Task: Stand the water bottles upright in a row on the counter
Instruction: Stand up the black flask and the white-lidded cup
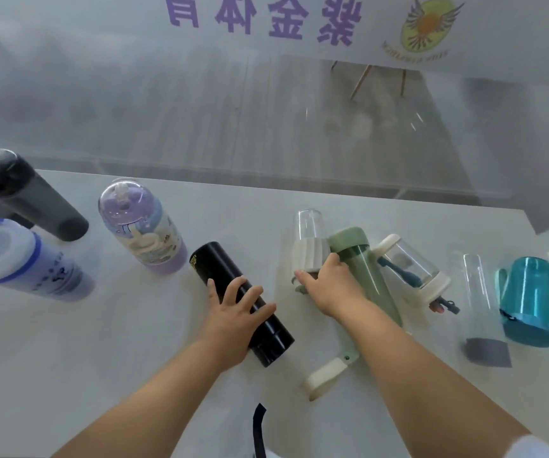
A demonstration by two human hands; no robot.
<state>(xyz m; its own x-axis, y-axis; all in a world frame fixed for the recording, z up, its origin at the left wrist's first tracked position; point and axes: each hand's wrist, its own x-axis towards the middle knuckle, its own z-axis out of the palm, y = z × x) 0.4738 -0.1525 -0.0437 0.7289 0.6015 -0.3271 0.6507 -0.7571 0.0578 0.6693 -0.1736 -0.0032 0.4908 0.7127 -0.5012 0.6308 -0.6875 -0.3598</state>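
Counter (pixel 101 342) looks smooth and slick, so the round black bottle (pixel 220 269), lying on its side mid-counter, may roll as the left hand (pixel 236 312), fingers curled over it, tips it up. Right hand (pixel 326 285) touches the translucent green bottle (pixel 377 289); whether it grips, I cannot tell.

A white sign (pixel 378 44) with big purple letters (pixel 259 14) is at the back. A round yellow-green badge (pixel 426 24) with wings is on the sign, right of the letters. Thin wooden legs (pixel 362 79) stand just under the sign. A grey floor (pixel 200 110) lies below it. A black strap (pixel 259 431) is far below.
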